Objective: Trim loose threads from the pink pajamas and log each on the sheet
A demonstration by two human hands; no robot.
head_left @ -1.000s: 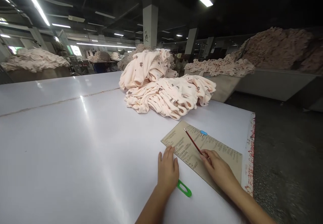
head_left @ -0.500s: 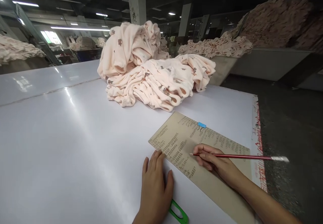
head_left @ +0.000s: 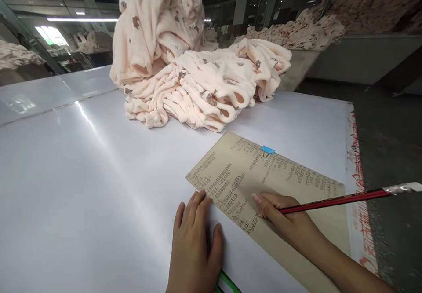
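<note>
The tan card full of small writing lies flat on the white desk, which looks like a good hard place to write. On top of the card, the right hand has its fingers closed around a red pencil. It is held low, maybe to steer the point well, and its white end sticks out past the card's right side. I cannot tell if the point touches. At the card's near left edge, the left hand rests with fingers loosely out and thumb apart, perhaps to stop it sliding. A green handle pokes from under it; I cannot tell if it is gripped. A blue clip bites the card's far edge. Soft pink clothes sit in a heap behind the card, leaving its writing uncovered.
</note>
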